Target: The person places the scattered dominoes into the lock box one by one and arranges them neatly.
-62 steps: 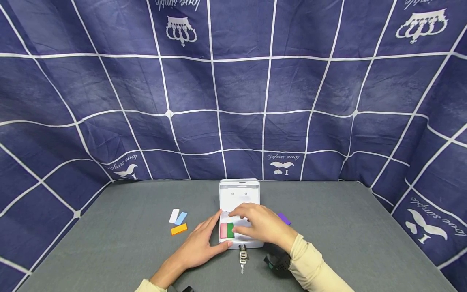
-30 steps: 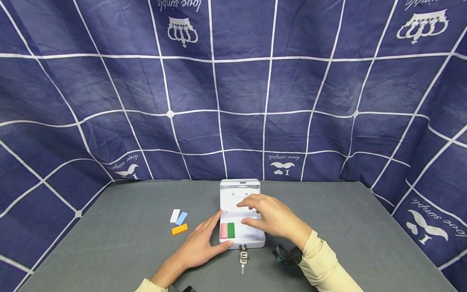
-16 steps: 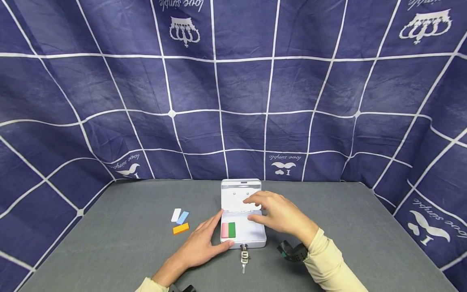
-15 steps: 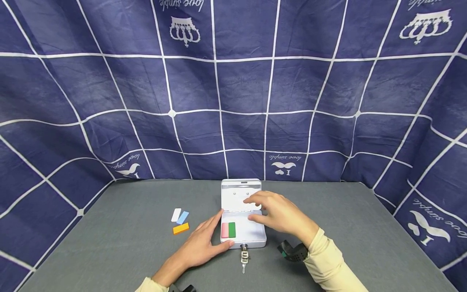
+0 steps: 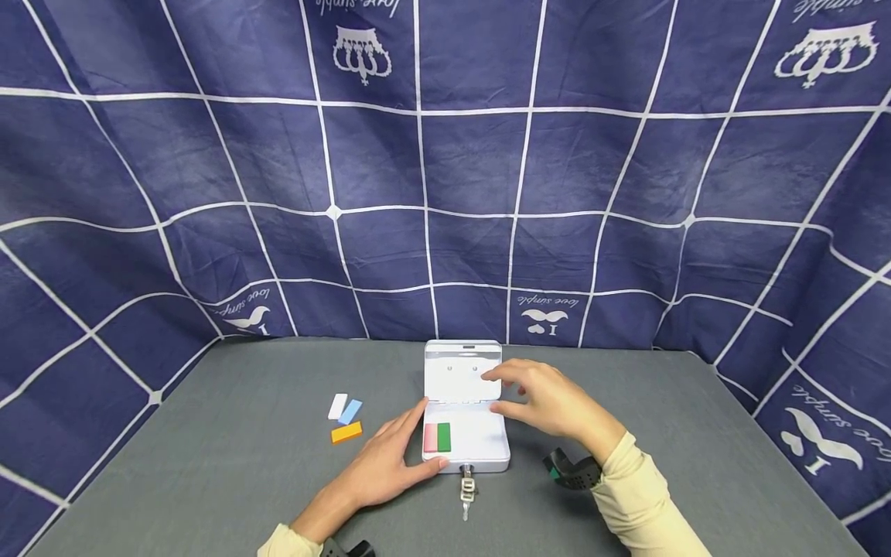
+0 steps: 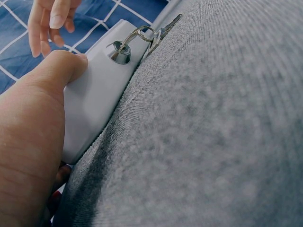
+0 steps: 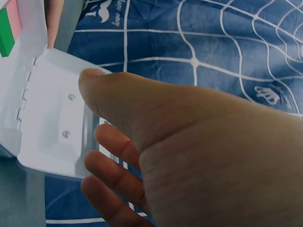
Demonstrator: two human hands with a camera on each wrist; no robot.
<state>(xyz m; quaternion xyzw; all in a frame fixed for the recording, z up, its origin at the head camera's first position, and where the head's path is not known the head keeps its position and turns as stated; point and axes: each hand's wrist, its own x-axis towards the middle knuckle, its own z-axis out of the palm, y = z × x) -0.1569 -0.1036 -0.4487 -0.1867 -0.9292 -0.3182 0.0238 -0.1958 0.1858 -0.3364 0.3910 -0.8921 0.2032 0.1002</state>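
A white metal box (image 5: 480, 441) with a keyed lock lies with its lid (image 5: 452, 387) raised. A pink block (image 5: 431, 438) and a green block (image 5: 444, 437) sit side by side in its front left corner. My left hand (image 5: 381, 469) rests against the box, straight fingers along the left side and thumb at the front edge. Over the right of the box, by the lid, hovers my right hand (image 5: 553, 398), fingers loosely bent and thumb apart; the right wrist view shows nothing between them. Keys (image 5: 467, 489) hang from the front lock (image 6: 119, 52).
Left of the box, a white block (image 5: 337, 406), a light blue block (image 5: 350, 411) and an orange block (image 5: 346, 432) lie on the grey cloth-covered table (image 5: 264, 449). A blue gridded curtain (image 5: 473, 162) stands behind. A black wrist device (image 5: 574, 469) is on the right wrist.
My right hand has drawn away from the green block, up and to the right. A purple block seen earlier right of the box is out of sight. The left hand stays on the box.
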